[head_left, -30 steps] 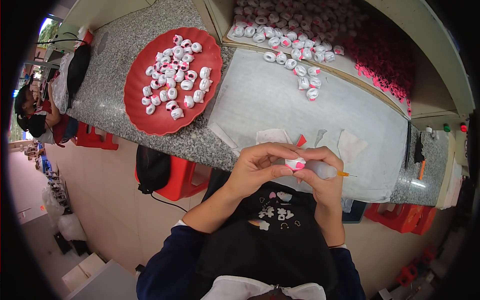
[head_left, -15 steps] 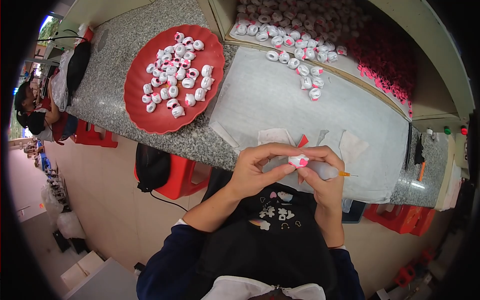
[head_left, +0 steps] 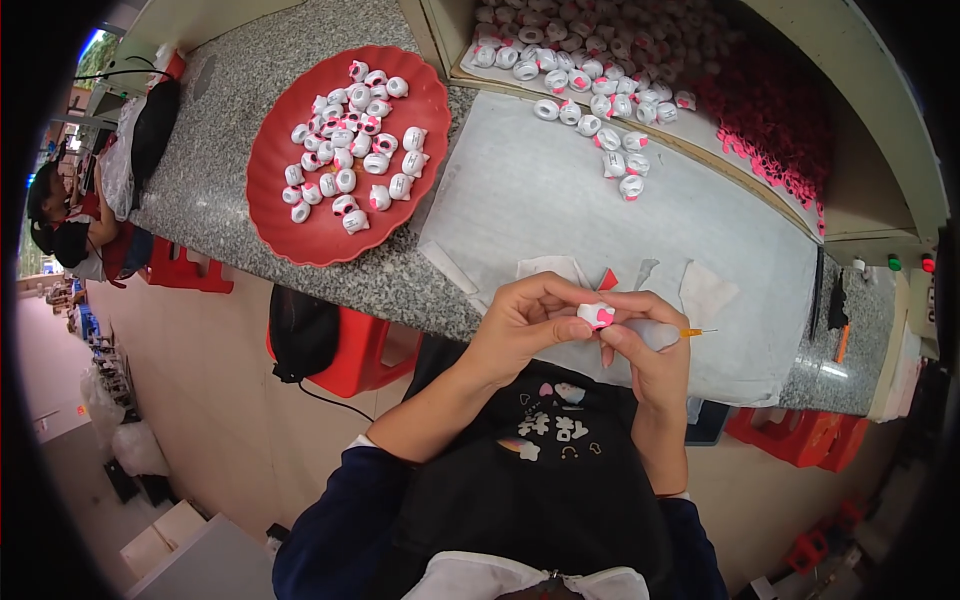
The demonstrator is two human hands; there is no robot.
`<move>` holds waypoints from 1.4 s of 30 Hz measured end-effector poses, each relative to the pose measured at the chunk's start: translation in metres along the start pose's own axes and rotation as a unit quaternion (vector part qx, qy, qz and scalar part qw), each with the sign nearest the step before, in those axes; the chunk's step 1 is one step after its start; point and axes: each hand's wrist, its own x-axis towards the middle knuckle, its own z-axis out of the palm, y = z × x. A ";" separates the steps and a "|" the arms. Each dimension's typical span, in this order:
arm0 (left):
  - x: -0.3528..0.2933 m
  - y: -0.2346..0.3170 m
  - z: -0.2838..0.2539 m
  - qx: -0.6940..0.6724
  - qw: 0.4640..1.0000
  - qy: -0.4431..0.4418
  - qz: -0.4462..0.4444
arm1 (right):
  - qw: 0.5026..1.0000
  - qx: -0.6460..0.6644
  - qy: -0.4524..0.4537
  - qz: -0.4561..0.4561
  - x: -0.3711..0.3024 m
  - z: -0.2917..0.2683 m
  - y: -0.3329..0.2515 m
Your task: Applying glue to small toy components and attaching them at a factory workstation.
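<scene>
A view looking straight down from a person's head. Nearest, at the bottom, are a dark apron with a small cartoon print and two dark blue sleeves.

The two forearms rise and meet just before the near edge of the bench [head_left: 230, 190]. The left hand [head_left: 520, 325] is curled closed, its thumb and fingertips pinching a small white bead with pink spots [head_left: 597, 315]. The right hand [head_left: 650, 345] is also closed, pressed against the bead from the other side. It grips a small translucent applicator bottle with a thin orange needle tip [head_left: 690, 332] that points to the right. The bead sits between the two hands, above the bench edge.

Just beyond the hands, a sheet of white paper [head_left: 600, 220] covers the speckled grey stone bench. A few torn paper scraps and a small red scrap lie at its near edge.

Farther left, a round red plate with a scalloped rim [head_left: 290, 230] holds many similar white and pink beads.

Farther still, at the top, a shallow wooden tray [head_left: 460, 70] holds a large heap of beads, with a few loose beads [head_left: 610, 140] spilled onto the paper. To the right lies a pile of small pink pieces [head_left: 770, 120].

At far left, beyond the bench, another person sits.
</scene>
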 end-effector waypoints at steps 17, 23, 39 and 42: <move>0.003 -0.008 0.008 -0.082 0.995 0.057 0.003 | 0.866 -0.381 0.121 -0.301 -0.006 0.001 -0.011; -0.003 -0.009 0.008 -0.019 0.996 0.090 0.016 | 0.792 -0.464 0.061 -0.393 0.003 0.003 0.001; -0.002 0.004 0.004 0.030 0.997 0.049 0.044 | 0.977 -0.194 0.012 -0.084 0.007 0.006 -0.005; -0.003 0.005 0.008 0.050 0.995 0.031 0.083 | 0.992 -0.106 0.010 -0.071 0.009 0.014 0.001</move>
